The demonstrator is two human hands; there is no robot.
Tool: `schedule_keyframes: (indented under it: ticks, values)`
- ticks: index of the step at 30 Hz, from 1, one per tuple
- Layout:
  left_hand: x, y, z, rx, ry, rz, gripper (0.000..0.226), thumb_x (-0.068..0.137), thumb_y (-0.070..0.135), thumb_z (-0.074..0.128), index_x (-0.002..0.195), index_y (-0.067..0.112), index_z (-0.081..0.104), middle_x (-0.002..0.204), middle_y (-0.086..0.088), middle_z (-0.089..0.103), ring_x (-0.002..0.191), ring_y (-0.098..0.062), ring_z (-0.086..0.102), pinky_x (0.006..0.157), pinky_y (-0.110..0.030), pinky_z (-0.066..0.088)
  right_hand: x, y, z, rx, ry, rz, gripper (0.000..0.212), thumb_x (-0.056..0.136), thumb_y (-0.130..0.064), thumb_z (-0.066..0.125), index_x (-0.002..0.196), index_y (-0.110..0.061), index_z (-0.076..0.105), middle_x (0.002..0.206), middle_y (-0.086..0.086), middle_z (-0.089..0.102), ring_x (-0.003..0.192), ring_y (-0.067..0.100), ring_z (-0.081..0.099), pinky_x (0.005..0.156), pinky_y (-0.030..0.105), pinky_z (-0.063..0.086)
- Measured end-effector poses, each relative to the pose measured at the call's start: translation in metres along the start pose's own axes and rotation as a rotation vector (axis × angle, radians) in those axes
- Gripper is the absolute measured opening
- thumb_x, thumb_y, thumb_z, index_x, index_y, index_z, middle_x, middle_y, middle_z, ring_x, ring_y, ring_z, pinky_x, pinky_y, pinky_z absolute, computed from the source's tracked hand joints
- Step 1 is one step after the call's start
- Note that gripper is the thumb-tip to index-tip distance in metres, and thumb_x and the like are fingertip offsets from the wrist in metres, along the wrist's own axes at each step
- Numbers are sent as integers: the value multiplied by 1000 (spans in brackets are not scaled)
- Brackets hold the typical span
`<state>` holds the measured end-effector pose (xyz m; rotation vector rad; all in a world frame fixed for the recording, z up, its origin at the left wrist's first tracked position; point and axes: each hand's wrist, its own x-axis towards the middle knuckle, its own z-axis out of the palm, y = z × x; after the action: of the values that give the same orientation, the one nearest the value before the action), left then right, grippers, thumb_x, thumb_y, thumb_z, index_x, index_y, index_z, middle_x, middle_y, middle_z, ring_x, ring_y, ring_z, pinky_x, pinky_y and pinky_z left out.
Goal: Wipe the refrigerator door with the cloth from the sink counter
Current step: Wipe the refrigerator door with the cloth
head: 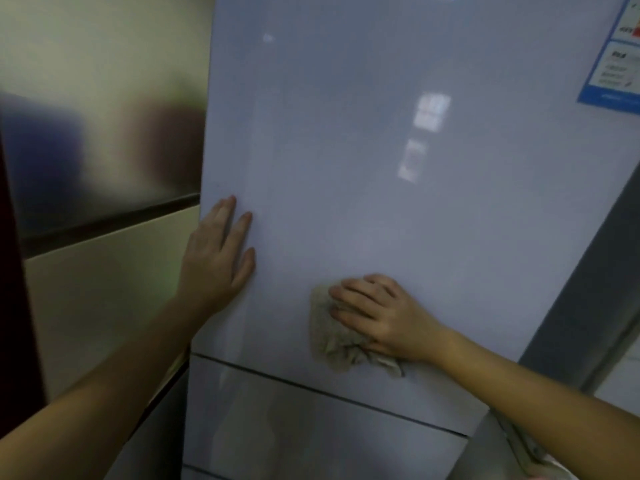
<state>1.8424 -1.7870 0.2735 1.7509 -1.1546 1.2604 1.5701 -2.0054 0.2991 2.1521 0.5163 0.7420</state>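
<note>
I observed a steel-faced cabinet panel (104,116) at nine o'clock of the view, and just beside it my left hand (216,258) lay open, fingers extended, flat against the left margin of the glossy refrigerator door (381,185). At five o'clock of that hand, my right hand (377,315) was pressed, fingers curled, onto the crumpled beige cloth (334,342), holding it against the door's lower portion just above the seam. A blue-bordered label (616,64) sat at one o'clock.
</note>
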Motion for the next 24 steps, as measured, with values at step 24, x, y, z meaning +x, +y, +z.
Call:
schedule_keyframes:
  ticks: [24]
  values:
    - [-19,-29,1,-108,-11,119,54,97,27,55,145,3,49,157,-24,39,146,-40,39,116,-49,37,125,42,-13,-71,123,238,54,91,-47,67,134,-15,66,147,18,56,131,40,54,109,52,38]
